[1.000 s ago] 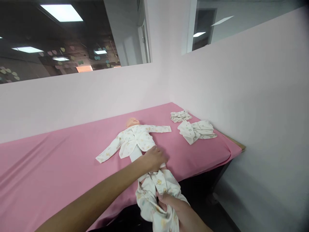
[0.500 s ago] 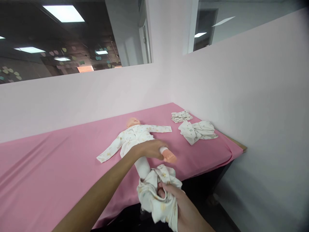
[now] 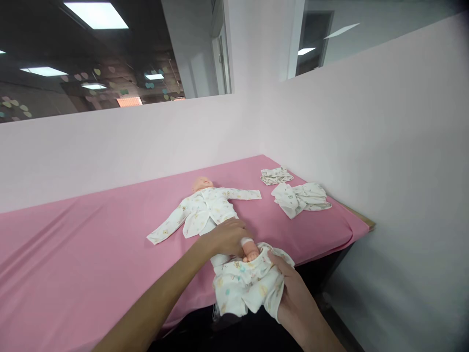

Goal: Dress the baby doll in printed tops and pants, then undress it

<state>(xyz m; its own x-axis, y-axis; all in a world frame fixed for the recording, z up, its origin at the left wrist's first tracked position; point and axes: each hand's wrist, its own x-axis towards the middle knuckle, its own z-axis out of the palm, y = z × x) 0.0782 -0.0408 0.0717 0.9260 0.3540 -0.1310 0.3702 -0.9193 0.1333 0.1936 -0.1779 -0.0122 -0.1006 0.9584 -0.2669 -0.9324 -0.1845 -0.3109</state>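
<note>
A baby doll (image 3: 202,184) lies on its back in a white printed top (image 3: 212,208), its head toward the wall and legs toward me. My left hand (image 3: 230,235) is closed around one of the doll's lower legs, just above the bare foot (image 3: 250,250). Held in my right hand (image 3: 287,278) are white printed baby pants (image 3: 249,286), thumb on the outside at the waistband and fingers hidden behind the cloth. The bare foot sits at the waist opening. The other leg runs into the pants, its foot hidden.
A pink sheet (image 3: 91,264) covers the table. Folded printed cloth (image 3: 276,175) and a looser printed garment (image 3: 302,198) lie at the right, near the side wall (image 3: 366,142). The table's front edge is close to me.
My left hand has brought the held foot down and left to the pants' opening. My right hand has opened out the bunched pants and shifted them slightly right, waistband raised around the foot.
</note>
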